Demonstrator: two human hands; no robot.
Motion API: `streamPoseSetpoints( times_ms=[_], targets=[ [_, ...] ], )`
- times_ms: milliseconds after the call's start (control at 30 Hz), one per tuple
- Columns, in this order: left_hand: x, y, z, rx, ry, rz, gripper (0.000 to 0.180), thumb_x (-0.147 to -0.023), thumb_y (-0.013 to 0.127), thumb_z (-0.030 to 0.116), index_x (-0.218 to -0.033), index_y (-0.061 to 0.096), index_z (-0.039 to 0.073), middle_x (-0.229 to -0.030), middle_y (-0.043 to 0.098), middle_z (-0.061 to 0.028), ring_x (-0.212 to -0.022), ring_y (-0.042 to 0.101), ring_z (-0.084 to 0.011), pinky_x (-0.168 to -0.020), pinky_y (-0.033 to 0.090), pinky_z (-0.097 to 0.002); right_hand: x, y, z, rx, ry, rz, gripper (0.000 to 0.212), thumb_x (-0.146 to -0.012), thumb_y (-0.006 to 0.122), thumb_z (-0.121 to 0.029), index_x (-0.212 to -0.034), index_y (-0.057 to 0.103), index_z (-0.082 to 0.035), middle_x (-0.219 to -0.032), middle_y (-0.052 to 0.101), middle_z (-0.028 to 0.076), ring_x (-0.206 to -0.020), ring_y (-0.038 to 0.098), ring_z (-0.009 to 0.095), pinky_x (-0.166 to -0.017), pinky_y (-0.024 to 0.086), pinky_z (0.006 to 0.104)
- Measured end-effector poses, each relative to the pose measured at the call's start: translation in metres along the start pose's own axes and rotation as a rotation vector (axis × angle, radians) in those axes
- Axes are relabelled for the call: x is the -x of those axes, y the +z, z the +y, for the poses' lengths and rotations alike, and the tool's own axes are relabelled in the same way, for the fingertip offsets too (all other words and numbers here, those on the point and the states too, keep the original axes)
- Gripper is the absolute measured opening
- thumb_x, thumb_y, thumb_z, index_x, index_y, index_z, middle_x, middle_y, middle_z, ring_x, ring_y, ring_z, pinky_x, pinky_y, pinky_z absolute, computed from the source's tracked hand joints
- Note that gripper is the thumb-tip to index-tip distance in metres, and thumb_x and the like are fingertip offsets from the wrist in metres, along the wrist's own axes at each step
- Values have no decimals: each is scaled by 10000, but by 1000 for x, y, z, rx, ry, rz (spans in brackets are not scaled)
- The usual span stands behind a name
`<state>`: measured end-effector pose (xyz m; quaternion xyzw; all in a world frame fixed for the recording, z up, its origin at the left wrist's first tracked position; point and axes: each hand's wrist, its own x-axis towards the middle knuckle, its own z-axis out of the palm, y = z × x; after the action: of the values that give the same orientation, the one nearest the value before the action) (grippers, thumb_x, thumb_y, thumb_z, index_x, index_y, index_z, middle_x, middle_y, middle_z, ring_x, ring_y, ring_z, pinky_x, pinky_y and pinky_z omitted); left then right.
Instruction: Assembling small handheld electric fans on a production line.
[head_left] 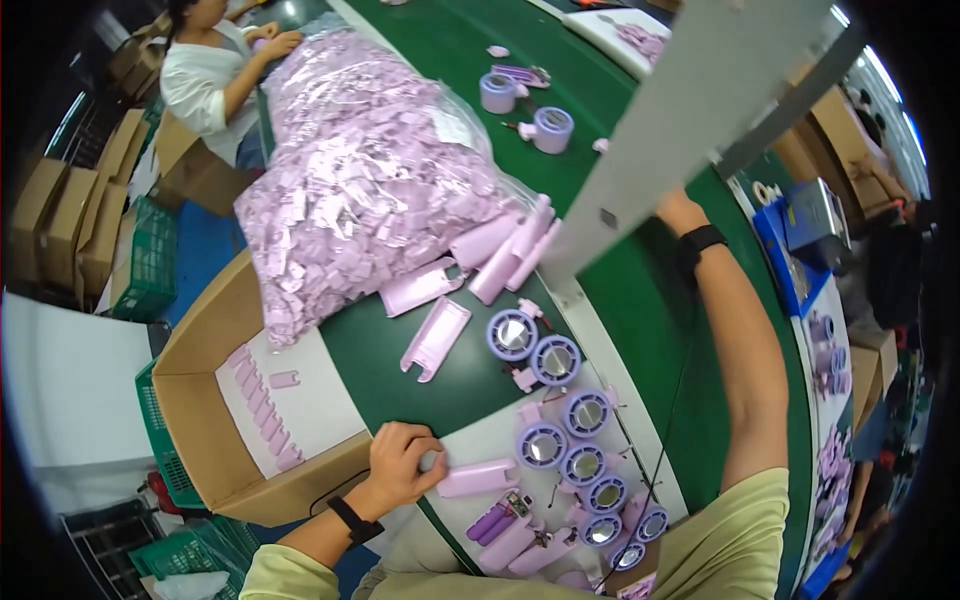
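Note:
My left hand [405, 462] is closed at the table's near edge, beside the end of a pale pink plastic handle shell [480, 478]. A small greyish bit shows at its fingers, too little to name. My right arm stretches far over the green conveyor belt [650, 360]. The fingers of my right hand [682, 212] are hidden behind a grey metal post [640, 130]. Between my arms lie several round lilac fan heads [583, 464] with wires and silvery centres. Near them are two purple battery cells [490, 522] with a small circuit board.
A large clear bag [370, 150] of pink parts covers the far left. More handle shells [436, 340] lie before it. At left, a cardboard box [200, 440] holds a row of small pink pieces. A co-worker [210, 80] sits beyond. Lilac fan units [552, 130] stand on the belt.

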<state>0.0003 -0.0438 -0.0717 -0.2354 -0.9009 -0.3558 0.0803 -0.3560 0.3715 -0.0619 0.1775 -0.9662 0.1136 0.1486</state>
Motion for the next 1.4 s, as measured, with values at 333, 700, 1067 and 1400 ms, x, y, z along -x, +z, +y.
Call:
streamPoseSetpoints(
  times_ms=[333,700,1067,1400],
  targets=[
    [11,2,-7,-44,-76,-20,188,-689,683,139,-839,592,70,-888,558,-132,-799,514,-312,-702,411,-422,62,-99,-40,-183,296,-17,478,-942,551,-359,-1340,496,-99,-1166,590,224,-1067,598,408,-903,495,423],
    [-2,-7,17,-112,-33,-267,136,-897,533,130,-968,504,19,-926,479,-152,-836,469,-288,-741,389,-421,483,-329,200,526,1277,198,576,-907,543,-439,-1372,457,-112,-1261,551,277,-1130,557,428,-972,438,462],
    [2,-16,16,-121,-66,-240,69,-885,479,56,-942,498,22,-839,415,-88,-701,434,-208,-649,364,-355,547,-284,293,536,1717,83,757,-887,454,-570,-1472,328,-107,-1401,435,290,-1311,416,423,-1053,388,465],
    [7,12,-6,-11,-77,-133,92,-923,515,101,-869,475,37,-793,395,-71,-661,395,-192,-621,324,-317,570,-313,288,213,1767,668,807,-866,442,-660,-1369,466,-30,-1411,412,290,-1306,396,415,-1028,410,454]
  ],
)
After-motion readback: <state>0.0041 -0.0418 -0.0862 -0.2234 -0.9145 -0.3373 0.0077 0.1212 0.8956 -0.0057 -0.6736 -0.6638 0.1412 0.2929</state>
